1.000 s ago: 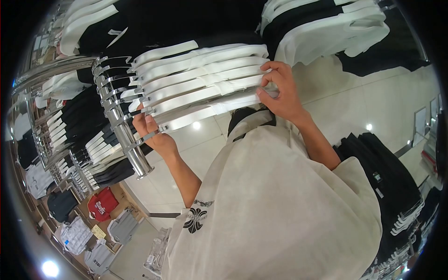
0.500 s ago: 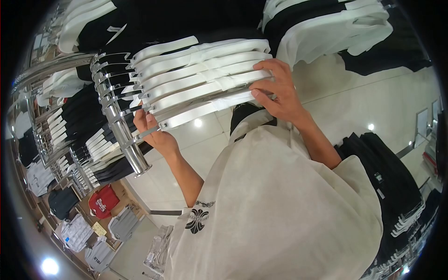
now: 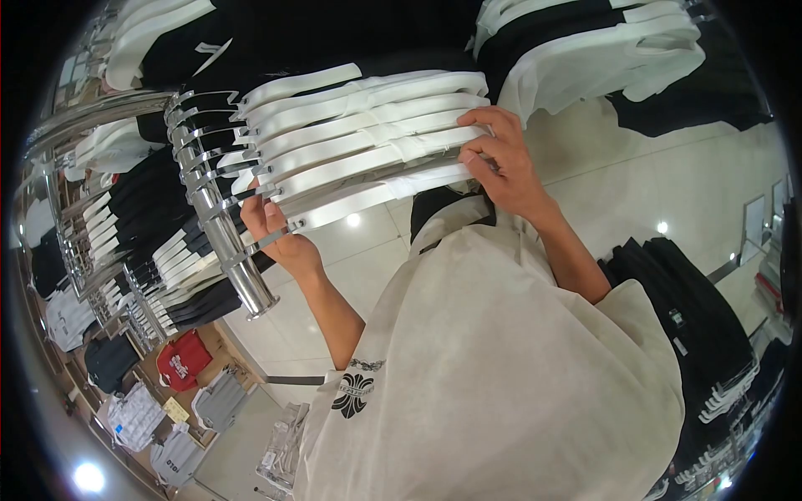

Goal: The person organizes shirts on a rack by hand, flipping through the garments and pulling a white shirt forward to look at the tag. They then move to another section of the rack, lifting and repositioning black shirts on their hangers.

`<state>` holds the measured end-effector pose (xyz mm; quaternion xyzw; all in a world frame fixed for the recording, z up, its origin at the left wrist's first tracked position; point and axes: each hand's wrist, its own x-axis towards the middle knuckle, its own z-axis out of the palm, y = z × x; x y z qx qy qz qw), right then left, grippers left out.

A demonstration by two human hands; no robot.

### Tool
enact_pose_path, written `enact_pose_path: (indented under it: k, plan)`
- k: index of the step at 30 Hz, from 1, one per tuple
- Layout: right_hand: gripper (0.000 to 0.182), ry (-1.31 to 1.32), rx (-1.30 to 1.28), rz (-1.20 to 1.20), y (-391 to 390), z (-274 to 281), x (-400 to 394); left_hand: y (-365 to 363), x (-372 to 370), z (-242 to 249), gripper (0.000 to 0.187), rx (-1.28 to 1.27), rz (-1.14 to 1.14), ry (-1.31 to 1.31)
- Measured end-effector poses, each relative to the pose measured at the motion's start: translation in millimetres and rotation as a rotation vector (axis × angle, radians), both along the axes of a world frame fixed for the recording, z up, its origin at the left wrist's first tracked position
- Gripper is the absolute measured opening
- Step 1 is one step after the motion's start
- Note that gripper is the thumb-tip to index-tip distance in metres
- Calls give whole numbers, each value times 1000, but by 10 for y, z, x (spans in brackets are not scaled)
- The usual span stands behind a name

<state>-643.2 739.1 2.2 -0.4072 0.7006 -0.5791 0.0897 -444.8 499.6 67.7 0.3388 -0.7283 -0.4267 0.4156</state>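
Note:
White hangers (image 3: 334, 171) with white cloth on them hang side by side from a chrome rail (image 3: 214, 224) by flat metal hooks. My left hand (image 3: 288, 246) is beside the rail, its fingers curled around the hook end of the nearer hangers. At the hangers' other end, my right hand (image 3: 507, 171) has bent fingers over the ends, thumb on the near side. A gap shows between the nearest hanger (image 3: 347, 206) and those behind it. My right fingertips partly hide the hanger ends.
Black garments (image 3: 351, 33) hang behind the row, and a white garment (image 3: 597, 67) hangs at upper right. Folded black clothes (image 3: 681, 317) are at right. Shelves at lower left hold a red garment (image 3: 184, 359) and several others. The floor (image 3: 601, 159) is pale tile.
My right thumb and index finger have shifted slightly right along the hanger ends. The nearer hangers and the rail's end sit slightly farther right. My left hand keeps its grip.

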Motion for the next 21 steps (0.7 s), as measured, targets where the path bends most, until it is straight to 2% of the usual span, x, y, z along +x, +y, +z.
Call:
enact_pose_path:
  k: [18, 21]
  plan:
    - [7, 45, 6, 7, 3, 63, 26, -6, -16, -32, 42, 17, -41, 63]
    - [10, -118, -52, -56, 2, 27, 39, -3, 3, -28, 39, 5, -51, 41]
